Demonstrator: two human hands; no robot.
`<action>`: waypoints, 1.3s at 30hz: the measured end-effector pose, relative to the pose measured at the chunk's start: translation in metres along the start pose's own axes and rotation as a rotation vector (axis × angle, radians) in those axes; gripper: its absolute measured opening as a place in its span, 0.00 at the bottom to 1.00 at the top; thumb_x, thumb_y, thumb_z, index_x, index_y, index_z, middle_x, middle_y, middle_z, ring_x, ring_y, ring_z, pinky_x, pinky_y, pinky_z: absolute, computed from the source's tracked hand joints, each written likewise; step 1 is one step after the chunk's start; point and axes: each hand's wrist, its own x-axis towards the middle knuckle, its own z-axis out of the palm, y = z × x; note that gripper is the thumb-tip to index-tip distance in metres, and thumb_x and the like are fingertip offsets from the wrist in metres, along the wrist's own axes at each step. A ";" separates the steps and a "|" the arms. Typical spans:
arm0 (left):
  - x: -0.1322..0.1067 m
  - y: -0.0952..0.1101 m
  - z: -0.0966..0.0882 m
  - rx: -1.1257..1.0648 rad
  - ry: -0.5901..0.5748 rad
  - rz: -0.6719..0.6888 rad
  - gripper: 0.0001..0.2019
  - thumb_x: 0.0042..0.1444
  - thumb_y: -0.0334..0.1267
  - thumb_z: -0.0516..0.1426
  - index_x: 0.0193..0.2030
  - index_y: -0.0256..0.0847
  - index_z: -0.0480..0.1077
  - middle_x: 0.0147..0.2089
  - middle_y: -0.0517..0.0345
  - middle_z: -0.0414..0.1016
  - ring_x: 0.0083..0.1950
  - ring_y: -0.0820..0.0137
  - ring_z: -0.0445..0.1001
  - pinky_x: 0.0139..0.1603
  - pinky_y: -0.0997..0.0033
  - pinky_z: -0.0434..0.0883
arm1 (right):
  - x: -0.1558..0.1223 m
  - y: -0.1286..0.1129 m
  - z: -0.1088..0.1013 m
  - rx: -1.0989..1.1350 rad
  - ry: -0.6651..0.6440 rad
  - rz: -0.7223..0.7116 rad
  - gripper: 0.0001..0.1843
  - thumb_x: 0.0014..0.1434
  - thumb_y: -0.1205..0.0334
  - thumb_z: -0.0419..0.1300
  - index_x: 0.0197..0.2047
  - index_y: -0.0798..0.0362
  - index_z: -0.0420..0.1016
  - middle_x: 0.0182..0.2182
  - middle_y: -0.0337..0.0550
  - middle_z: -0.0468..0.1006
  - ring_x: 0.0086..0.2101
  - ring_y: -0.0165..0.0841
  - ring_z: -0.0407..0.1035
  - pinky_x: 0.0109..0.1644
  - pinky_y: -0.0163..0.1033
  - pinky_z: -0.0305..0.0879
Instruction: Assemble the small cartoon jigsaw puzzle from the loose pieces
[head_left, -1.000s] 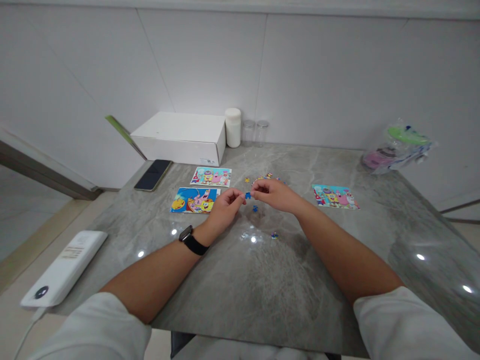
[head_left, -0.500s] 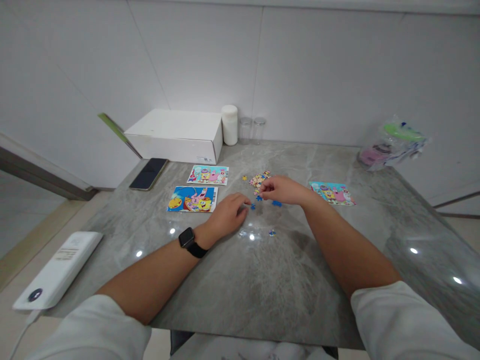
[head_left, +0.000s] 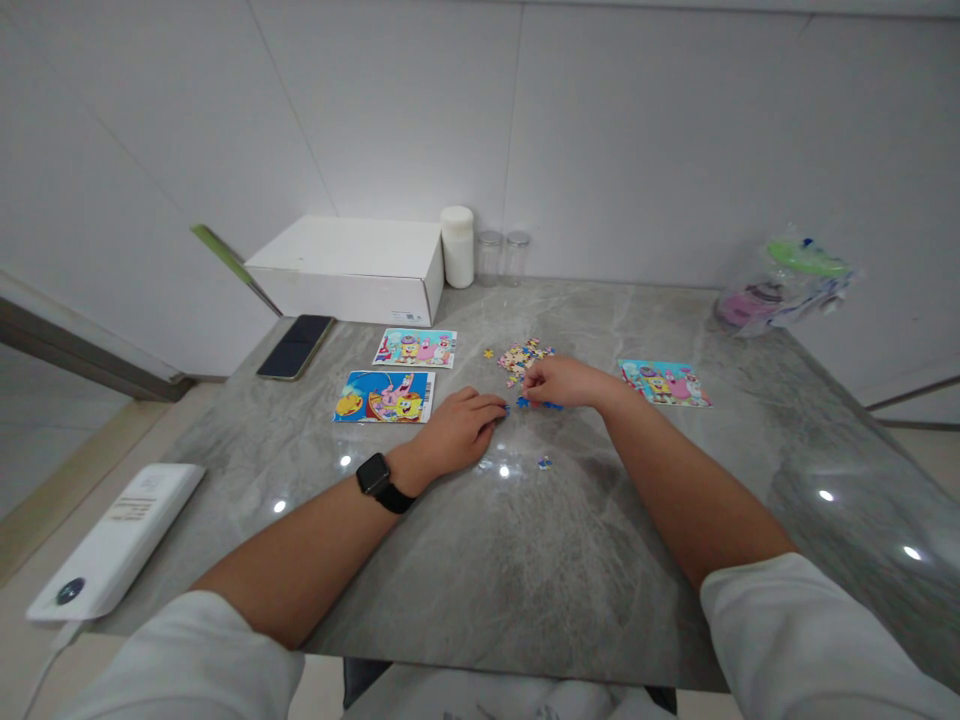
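My right hand (head_left: 561,381) is closed in a pinch over a blue puzzle piece (head_left: 523,402) at the near side of the pile. Other blue pieces (head_left: 553,405) lie partly under that hand. My left hand (head_left: 463,430) rests on the table, fingers stretched, its fingertips touching a small blue piece (head_left: 506,409). Just beyond the hands sits a heap of multicoloured puzzle pieces (head_left: 521,360). One yellow piece (head_left: 489,353) lies left of the heap. A single blue-and-white piece (head_left: 544,463) lies nearer to me.
Cartoon picture cards lie left, one upper (head_left: 416,348) and one lower (head_left: 384,397), with another card (head_left: 666,383) at right. Behind stand a white box (head_left: 345,270), a white bottle (head_left: 457,248) and two glass jars (head_left: 516,260). A phone (head_left: 296,347), power bank (head_left: 120,540) and plastic bag (head_left: 784,285) sit outward.
My left fingertips have come down over the small blue piece. My right hand has shifted slightly right, uncovering more of the heap; the blue piece at its fingertips has moved slightly too.
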 end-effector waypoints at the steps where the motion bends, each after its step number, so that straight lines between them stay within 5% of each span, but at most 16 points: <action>1: 0.000 0.000 0.000 0.001 -0.005 0.005 0.18 0.66 0.28 0.52 0.57 0.42 0.77 0.61 0.50 0.80 0.56 0.59 0.76 0.60 0.53 0.69 | 0.000 0.000 0.000 0.002 0.001 0.003 0.06 0.57 0.62 0.64 0.31 0.52 0.83 0.30 0.41 0.84 0.30 0.33 0.71 0.33 0.36 0.57; 13: 0.000 -0.001 0.002 0.019 -0.022 -0.002 0.19 0.66 0.30 0.53 0.59 0.43 0.78 0.62 0.49 0.79 0.56 0.58 0.76 0.60 0.52 0.70 | 0.000 -0.002 0.000 -0.041 0.012 0.027 0.09 0.58 0.61 0.63 0.30 0.53 0.84 0.29 0.43 0.85 0.30 0.34 0.72 0.33 0.37 0.59; 25: -0.001 -0.003 0.003 0.054 -0.027 0.005 0.21 0.65 0.29 0.53 0.60 0.44 0.79 0.62 0.48 0.78 0.55 0.57 0.75 0.59 0.52 0.71 | 0.007 -0.022 0.022 -0.170 0.057 0.083 0.11 0.59 0.61 0.63 0.30 0.53 0.85 0.28 0.45 0.84 0.29 0.35 0.73 0.32 0.37 0.59; 39: 0.000 -0.001 0.001 0.112 -0.078 0.008 0.21 0.64 0.29 0.54 0.61 0.41 0.77 0.63 0.51 0.78 0.55 0.59 0.74 0.60 0.53 0.72 | 0.006 -0.028 0.025 -0.314 0.094 0.144 0.13 0.62 0.60 0.60 0.40 0.53 0.87 0.40 0.50 0.87 0.40 0.39 0.78 0.40 0.36 0.64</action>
